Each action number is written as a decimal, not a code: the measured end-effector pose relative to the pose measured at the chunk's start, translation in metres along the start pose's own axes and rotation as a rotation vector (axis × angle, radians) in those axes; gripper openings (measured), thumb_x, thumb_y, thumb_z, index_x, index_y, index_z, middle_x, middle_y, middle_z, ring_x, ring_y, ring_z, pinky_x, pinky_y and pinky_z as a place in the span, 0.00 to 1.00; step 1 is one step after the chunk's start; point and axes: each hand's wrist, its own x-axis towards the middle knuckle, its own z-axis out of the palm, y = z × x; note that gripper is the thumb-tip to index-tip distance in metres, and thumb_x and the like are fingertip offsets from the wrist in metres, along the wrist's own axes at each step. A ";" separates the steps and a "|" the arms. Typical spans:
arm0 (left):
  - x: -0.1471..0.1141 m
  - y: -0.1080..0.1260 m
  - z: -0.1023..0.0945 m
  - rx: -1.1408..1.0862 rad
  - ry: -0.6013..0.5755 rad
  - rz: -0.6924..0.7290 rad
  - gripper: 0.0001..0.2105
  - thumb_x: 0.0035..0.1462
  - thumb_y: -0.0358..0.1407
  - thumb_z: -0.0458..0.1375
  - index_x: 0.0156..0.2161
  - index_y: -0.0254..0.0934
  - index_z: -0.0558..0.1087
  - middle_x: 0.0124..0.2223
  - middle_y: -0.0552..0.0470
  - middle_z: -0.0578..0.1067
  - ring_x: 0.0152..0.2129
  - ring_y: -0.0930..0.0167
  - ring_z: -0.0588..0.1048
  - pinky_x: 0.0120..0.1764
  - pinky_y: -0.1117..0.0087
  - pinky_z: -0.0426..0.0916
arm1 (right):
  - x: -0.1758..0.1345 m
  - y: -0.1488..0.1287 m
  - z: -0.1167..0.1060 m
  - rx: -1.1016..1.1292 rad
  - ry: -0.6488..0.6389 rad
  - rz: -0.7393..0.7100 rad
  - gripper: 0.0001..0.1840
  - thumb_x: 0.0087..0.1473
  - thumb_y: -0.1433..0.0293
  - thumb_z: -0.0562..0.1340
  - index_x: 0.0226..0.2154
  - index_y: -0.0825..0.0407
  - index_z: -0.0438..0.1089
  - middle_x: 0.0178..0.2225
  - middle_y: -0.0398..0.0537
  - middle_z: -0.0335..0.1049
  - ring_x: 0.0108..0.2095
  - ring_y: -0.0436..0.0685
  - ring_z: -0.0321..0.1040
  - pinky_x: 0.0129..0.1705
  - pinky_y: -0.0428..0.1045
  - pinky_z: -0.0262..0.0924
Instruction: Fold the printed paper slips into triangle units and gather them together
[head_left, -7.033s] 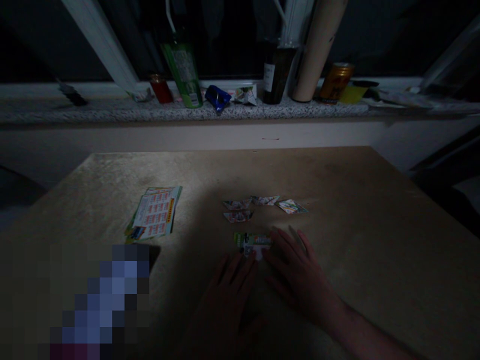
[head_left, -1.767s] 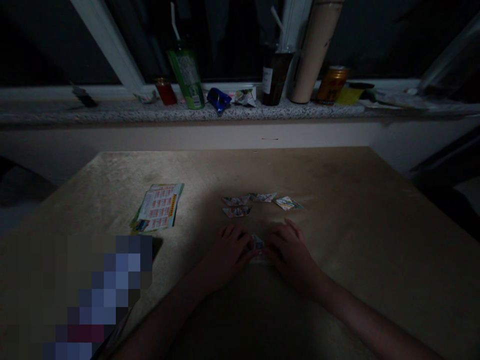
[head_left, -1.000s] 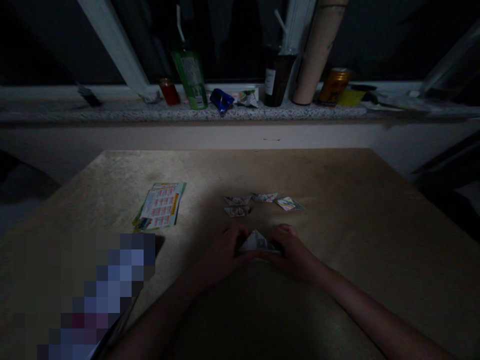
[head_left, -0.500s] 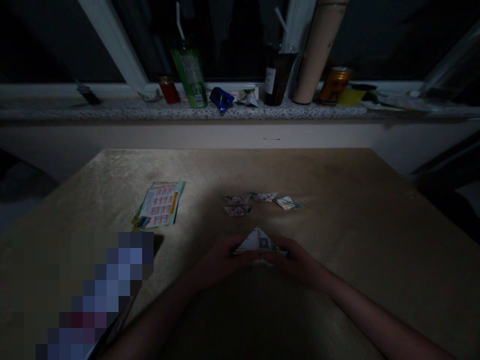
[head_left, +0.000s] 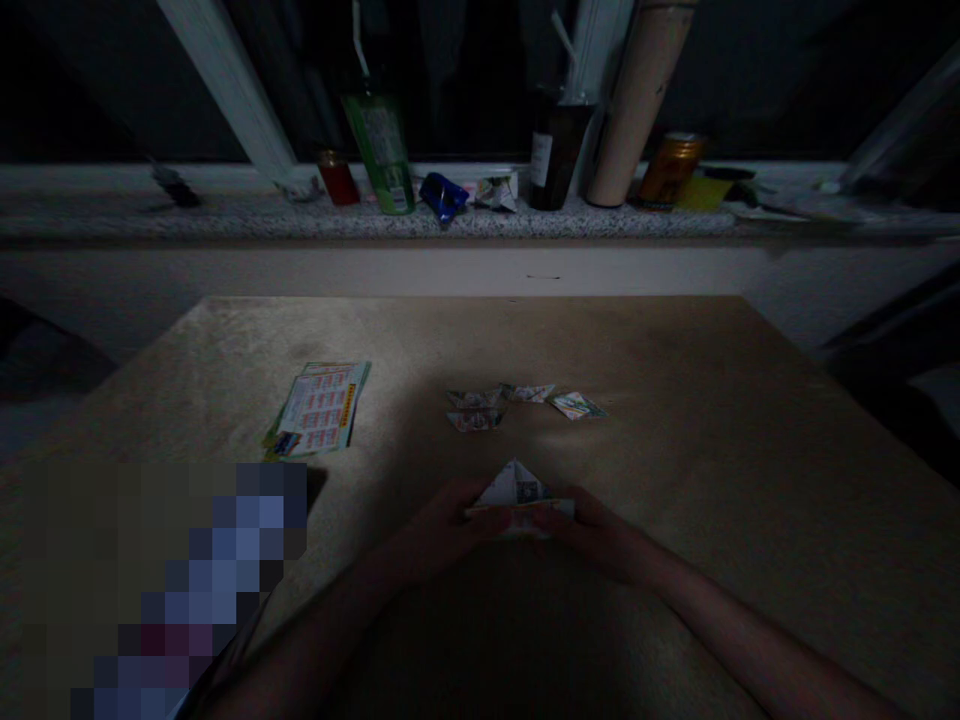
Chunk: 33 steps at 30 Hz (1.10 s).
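A folded sheet of printed paper (head_left: 504,489), peaked like a triangle with a flap along its lower edge, is held low over the table. My left hand (head_left: 459,520) grips its left side, thumb on the front flap. On the other side my right hand (head_left: 583,525) holds it the same way, its thumb near the middle of the flap. Beyond the hands lie several small folded paper boats (head_left: 474,421), printed in colour. One more folded piece (head_left: 579,405), diamond-shaped, is at the right end of that group.
A stack of printed leaflets (head_left: 322,408) lies on the wooden table (head_left: 675,345) to the left. Below it a blurred-out patch hides an object. Along the granite sill (head_left: 480,228) stand a green bottle (head_left: 384,150), a dark cup (head_left: 559,150), a cardboard tube (head_left: 634,110) and an orange can (head_left: 671,172).
The flap on the front of the folded paper now shows wider across its lower edge, and the right fingers have moved lower from its right side. The paper boats and leaflets have not moved.
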 end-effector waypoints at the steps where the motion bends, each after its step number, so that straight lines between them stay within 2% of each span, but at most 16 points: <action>1: 0.000 0.000 0.000 0.018 0.008 -0.005 0.17 0.53 0.48 0.55 0.38 0.36 0.75 0.36 0.52 0.76 0.35 0.67 0.72 0.37 0.71 0.66 | 0.000 0.000 -0.001 0.000 -0.004 0.011 0.23 0.54 0.50 0.57 0.28 0.53 0.70 0.23 0.42 0.68 0.24 0.50 0.62 0.27 0.44 0.57; 8: -0.004 -0.002 0.003 0.052 0.078 -0.118 0.22 0.52 0.53 0.54 0.37 0.35 0.75 0.35 0.51 0.75 0.34 0.66 0.71 0.36 0.71 0.66 | 0.000 0.002 -0.003 0.014 -0.034 0.011 0.24 0.56 0.51 0.54 0.29 0.54 0.73 0.26 0.45 0.71 0.28 0.52 0.65 0.31 0.46 0.60; 12: -0.004 -0.001 0.002 -0.068 -0.028 -0.181 0.23 0.51 0.55 0.53 0.32 0.34 0.75 0.30 0.52 0.75 0.28 0.68 0.71 0.31 0.72 0.65 | 0.000 0.002 0.001 0.005 0.046 -0.036 0.20 0.54 0.53 0.58 0.37 0.52 0.73 0.33 0.47 0.74 0.33 0.55 0.68 0.34 0.47 0.62; 14: -0.002 -0.003 0.002 -0.123 -0.077 -0.182 0.24 0.50 0.56 0.54 0.30 0.33 0.74 0.28 0.52 0.74 0.26 0.70 0.71 0.30 0.73 0.65 | 0.001 0.001 0.004 -0.021 0.044 -0.067 0.19 0.52 0.54 0.61 0.39 0.51 0.73 0.34 0.46 0.74 0.33 0.54 0.68 0.34 0.46 0.62; 17: -0.001 -0.006 0.001 -0.146 -0.083 -0.143 0.23 0.49 0.56 0.55 0.30 0.34 0.73 0.27 0.53 0.74 0.26 0.71 0.70 0.30 0.74 0.65 | 0.001 -0.002 0.008 -0.049 0.028 -0.073 0.17 0.54 0.56 0.60 0.37 0.52 0.73 0.31 0.45 0.73 0.31 0.53 0.67 0.33 0.45 0.61; 20: 0.001 -0.006 0.000 -0.057 -0.096 -0.068 0.21 0.52 0.53 0.54 0.31 0.34 0.73 0.27 0.54 0.73 0.25 0.71 0.69 0.28 0.74 0.63 | -0.001 -0.001 0.009 -0.028 0.016 -0.028 0.18 0.56 0.55 0.57 0.34 0.53 0.73 0.29 0.44 0.72 0.29 0.51 0.65 0.32 0.45 0.60; 23: 0.003 -0.003 -0.002 0.098 -0.107 0.072 0.17 0.54 0.48 0.55 0.33 0.34 0.74 0.27 0.54 0.73 0.25 0.72 0.69 0.27 0.75 0.62 | -0.002 0.001 0.008 0.007 0.041 0.031 0.22 0.53 0.51 0.58 0.31 0.54 0.73 0.25 0.43 0.68 0.25 0.50 0.62 0.28 0.44 0.57; 26: 0.004 -0.001 -0.005 0.230 -0.056 0.147 0.14 0.54 0.44 0.57 0.36 0.34 0.74 0.30 0.53 0.73 0.26 0.72 0.68 0.28 0.76 0.62 | -0.001 0.003 0.007 0.069 0.067 0.093 0.25 0.49 0.48 0.59 0.31 0.54 0.72 0.24 0.42 0.66 0.25 0.49 0.60 0.26 0.44 0.56; 30: 0.004 -0.002 -0.005 0.289 -0.057 0.231 0.14 0.57 0.43 0.53 0.34 0.33 0.73 0.29 0.54 0.72 0.25 0.73 0.68 0.28 0.76 0.61 | 0.000 0.006 0.005 0.162 0.057 0.149 0.25 0.47 0.48 0.61 0.30 0.53 0.72 0.24 0.42 0.66 0.24 0.49 0.59 0.26 0.44 0.55; 33: 0.004 -0.004 -0.003 0.249 -0.093 0.226 0.17 0.60 0.44 0.49 0.30 0.33 0.72 0.26 0.55 0.71 0.22 0.75 0.66 0.25 0.78 0.60 | 0.001 0.008 0.004 0.176 0.019 0.141 0.23 0.48 0.49 0.61 0.29 0.54 0.72 0.23 0.41 0.66 0.22 0.48 0.58 0.24 0.43 0.53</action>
